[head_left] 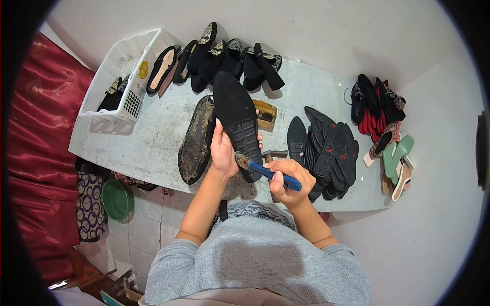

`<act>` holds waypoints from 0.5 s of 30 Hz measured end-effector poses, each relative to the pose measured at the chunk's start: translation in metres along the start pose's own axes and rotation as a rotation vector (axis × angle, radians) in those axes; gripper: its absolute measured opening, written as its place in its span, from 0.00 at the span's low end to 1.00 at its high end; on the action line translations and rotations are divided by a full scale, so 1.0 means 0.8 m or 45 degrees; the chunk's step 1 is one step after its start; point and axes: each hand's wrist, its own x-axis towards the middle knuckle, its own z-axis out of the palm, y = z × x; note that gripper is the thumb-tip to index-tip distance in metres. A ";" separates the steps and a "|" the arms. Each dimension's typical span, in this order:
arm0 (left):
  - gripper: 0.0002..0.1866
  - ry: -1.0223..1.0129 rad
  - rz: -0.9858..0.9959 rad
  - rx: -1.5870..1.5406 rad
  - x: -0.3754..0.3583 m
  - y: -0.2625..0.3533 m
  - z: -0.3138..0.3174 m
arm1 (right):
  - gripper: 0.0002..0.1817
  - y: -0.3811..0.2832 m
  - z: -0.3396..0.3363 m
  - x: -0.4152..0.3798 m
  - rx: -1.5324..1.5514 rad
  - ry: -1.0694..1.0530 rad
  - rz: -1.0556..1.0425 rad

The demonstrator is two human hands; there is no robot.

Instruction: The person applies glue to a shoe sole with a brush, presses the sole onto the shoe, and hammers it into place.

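Observation:
My left hand is closed around a black shoe sole, tilted up with its flat, ridged face toward me. In my right hand is a brush with a blue handle; its brown bristles touch the lower left part of the sole. Left of the sole, a shoe-shaped piece with a worn, brown-stained surface lies on the table. Behind my left hand stands a small yellowish container. A hammer lies partly hidden behind my right hand.
Several black soles are piled right of my hands. Black decorated shoes line the wall side, beside a white plastic basket. Red-lined shoes and green and beige footwear pieces lie at the right. A green basin is below the table.

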 end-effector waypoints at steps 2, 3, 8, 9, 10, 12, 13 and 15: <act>0.37 -0.053 -0.012 -0.033 0.001 0.001 -0.001 | 0.03 -0.004 -0.005 0.000 -0.016 -0.020 0.020; 0.37 -0.055 -0.013 -0.033 0.003 0.001 -0.003 | 0.03 -0.004 -0.008 0.000 -0.034 -0.039 0.040; 0.36 -0.141 0.031 -0.142 0.010 0.007 -0.001 | 0.05 0.003 -0.014 -0.005 0.358 0.179 0.319; 0.36 -0.141 0.032 -0.142 0.010 0.007 0.000 | 0.05 -0.001 -0.016 0.001 0.467 0.231 0.357; 0.35 -0.145 0.035 -0.128 0.010 0.006 0.000 | 0.06 -0.003 -0.015 0.008 0.542 0.268 0.307; 0.32 -0.134 0.017 -0.114 0.008 0.004 0.002 | 0.07 0.000 -0.012 0.019 0.463 0.234 0.226; 0.32 -0.135 0.014 -0.113 0.008 0.000 0.001 | 0.08 0.001 -0.010 0.023 0.386 0.199 0.145; 0.32 -0.052 0.076 -0.004 0.010 -0.007 -0.002 | 0.07 0.008 -0.005 0.027 0.389 0.177 0.133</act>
